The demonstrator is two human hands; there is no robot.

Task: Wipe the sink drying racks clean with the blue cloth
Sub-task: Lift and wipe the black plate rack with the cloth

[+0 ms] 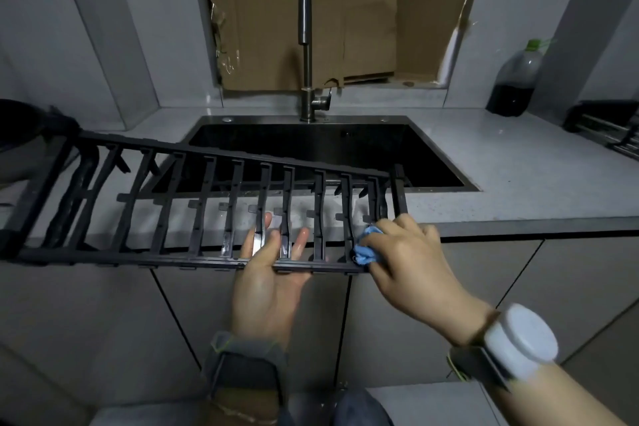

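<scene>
Grey countertop (pixel 518 176): sink (pixel 311 145) inset, dark-liquid bottle (pixel 515 79) back right.

The drying rack (pixel 155 260) stretches over the worktop's (pixel 518 176) front edge and the sink's (pixel 276 145) front left corner, so we cannot reach straight down there. Right of the sink we find bare worktop for a hand. The faucet (pixel 305 28) blocks the sink's back edge, a bottle (pixel 513 86) the back right corner.

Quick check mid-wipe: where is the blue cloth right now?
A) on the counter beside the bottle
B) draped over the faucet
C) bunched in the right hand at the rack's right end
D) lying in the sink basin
C: the blue cloth is bunched in the right hand, against the right end of the drying rack.
</scene>
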